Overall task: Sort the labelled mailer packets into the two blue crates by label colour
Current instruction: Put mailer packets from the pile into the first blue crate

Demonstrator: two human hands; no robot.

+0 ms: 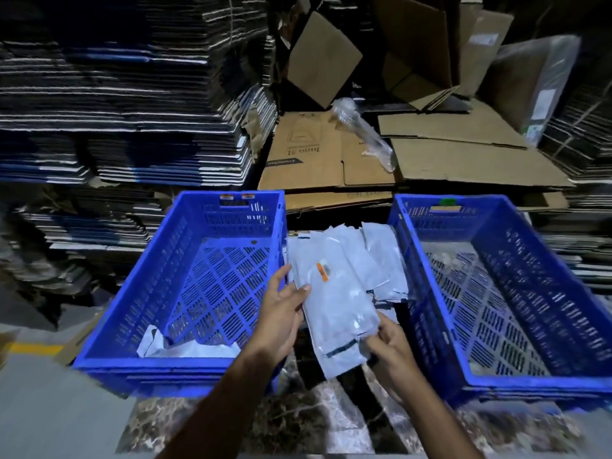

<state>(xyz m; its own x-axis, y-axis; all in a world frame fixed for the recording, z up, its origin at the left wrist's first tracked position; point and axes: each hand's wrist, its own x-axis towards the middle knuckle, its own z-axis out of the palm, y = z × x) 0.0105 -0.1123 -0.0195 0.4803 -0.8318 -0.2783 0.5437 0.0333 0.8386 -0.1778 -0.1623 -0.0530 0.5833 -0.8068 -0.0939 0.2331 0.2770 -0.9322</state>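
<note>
A grey mailer packet (334, 306) with an orange label lies on top of a pile of grey packets (377, 260) between two blue crates. My left hand (281, 313) grips its left edge, thumb on top. My right hand (390, 342) pinches its lower right corner. The left crate (149, 293) carries orange labels on its far rim and holds one white packet (185, 347) at its near end. The right crate (546, 260) has a green label on its far rim; its mesh floor shows no packets.
Tall stacks of flattened cartons (126, 111) rise behind and to the left. Loose brown cardboard sheets (463, 160) and a crumpled clear plastic wrap (364, 134) lie behind the crates. A patterned marble-like surface (298, 422) lies under my forearms.
</note>
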